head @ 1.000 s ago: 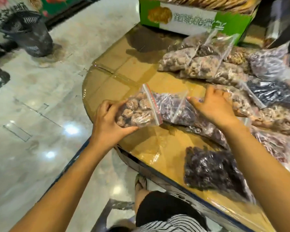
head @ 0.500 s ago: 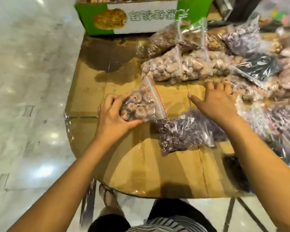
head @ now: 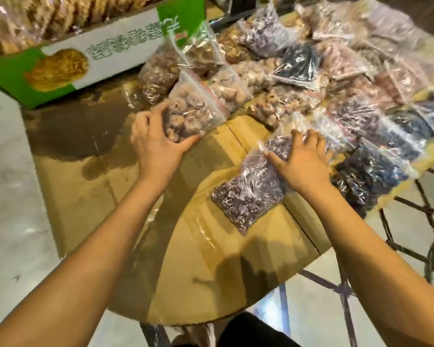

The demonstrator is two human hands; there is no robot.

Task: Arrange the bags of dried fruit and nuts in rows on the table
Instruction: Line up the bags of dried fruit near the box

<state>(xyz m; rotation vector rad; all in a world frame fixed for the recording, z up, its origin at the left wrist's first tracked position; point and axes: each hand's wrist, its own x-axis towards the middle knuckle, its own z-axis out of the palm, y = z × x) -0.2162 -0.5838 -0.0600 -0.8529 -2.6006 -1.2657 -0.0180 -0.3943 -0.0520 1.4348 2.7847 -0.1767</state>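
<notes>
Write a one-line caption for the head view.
Left hand grips a bag of nuts; right hand presses a purple fruit bag on the table.

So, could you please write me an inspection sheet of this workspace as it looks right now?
Surface: table covered in taped-over cardboard, glossy, bare near the front edge.
Job's things: bag of brown nuts tilted up off the table; purple bag lying flat; many more bags packed together further back and to the right.
Clutter: green and white carton at the back left corner.
Grippers: left hand grips the nut bag; right hand rests open on the purple bag.
Cables: nothing seen.
Surroundings: pale polished floor; dark metal frame under the table edge.
</notes>
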